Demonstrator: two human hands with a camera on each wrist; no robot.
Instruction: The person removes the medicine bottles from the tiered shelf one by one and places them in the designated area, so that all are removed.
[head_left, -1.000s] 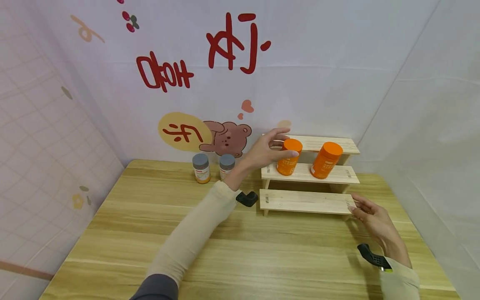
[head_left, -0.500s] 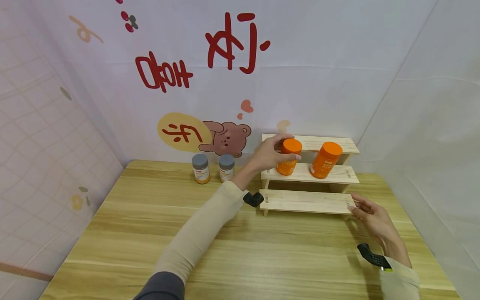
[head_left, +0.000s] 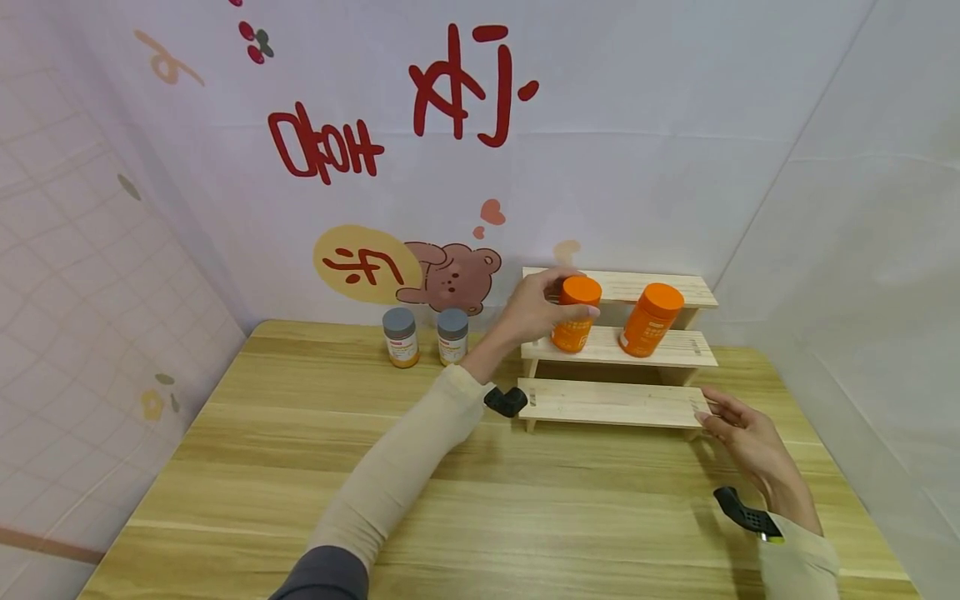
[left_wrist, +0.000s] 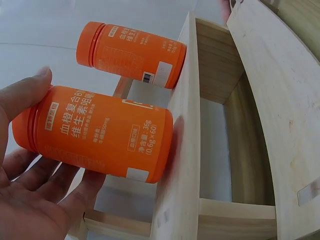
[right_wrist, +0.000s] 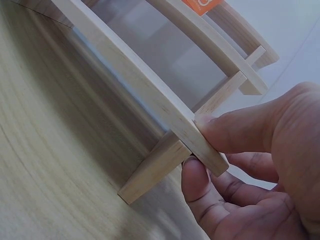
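Note:
A left orange bottle (head_left: 573,333) with an orange lid stands on the middle step of a three-step wooden rack (head_left: 611,403). My left hand (head_left: 528,312) grips it from the left, thumb in front and fingers behind. In the left wrist view the bottle's white print (left_wrist: 80,117) faces the camera, its base at the wooden board. A matching right orange bottle (head_left: 652,321) stands slightly tilted in the head view, untouched. My right hand (head_left: 752,442) pinches the right end of the lowest step; in the right wrist view the thumb (right_wrist: 235,127) lies on top, fingers below.
Two grey-lidded bottles, a left one (head_left: 402,337) and a right one (head_left: 453,337), stand at the back of the wood-grain table (head_left: 300,450), left of the rack. A printed white backdrop (head_left: 637,167) rises behind the rack, with another white sheet (head_left: 862,292) along the right side.
My left hand has moved slightly right and its spread fingers have closed round the left orange bottle. The right grey-lidded bottle now shows more fully. My right hand stays at the rack.

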